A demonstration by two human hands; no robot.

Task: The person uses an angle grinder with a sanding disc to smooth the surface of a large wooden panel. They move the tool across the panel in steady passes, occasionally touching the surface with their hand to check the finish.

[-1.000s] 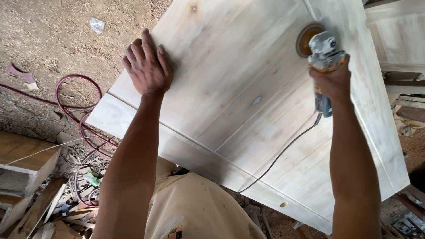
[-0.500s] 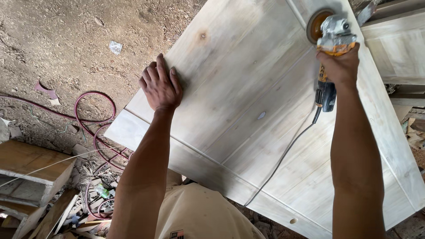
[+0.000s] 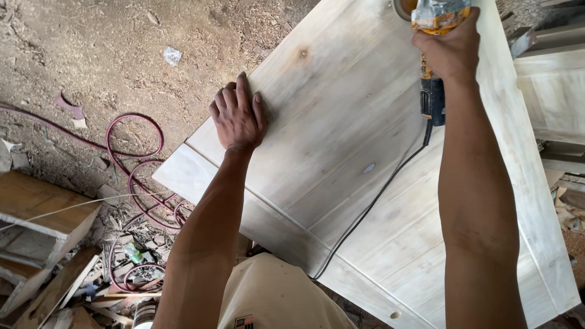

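A large pale wooden panel (image 3: 341, 152) with grooved boards fills the middle of the head view. My left hand (image 3: 239, 116) lies flat on its left edge, fingers spread a little, pressing down. My right hand (image 3: 448, 52) grips an angle grinder (image 3: 434, 36) with an orange and grey body. Its disc sits on the panel's far end and is partly cut off by the top of the frame. The grinder's black cord (image 3: 372, 204) trails back across the panel toward my body.
A red hose (image 3: 137, 170) coils on the dirt floor to the left. Wood offcuts and a wooden block (image 3: 36, 213) lie at the lower left. Another pale wooden piece (image 3: 557, 91) stands at the right edge. A crumpled wrapper (image 3: 173, 56) lies on the dirt.
My right hand has pushed the grinder farther away along the panel, toward its far end. My left hand has stayed flat on the panel's left edge. The view has shifted.
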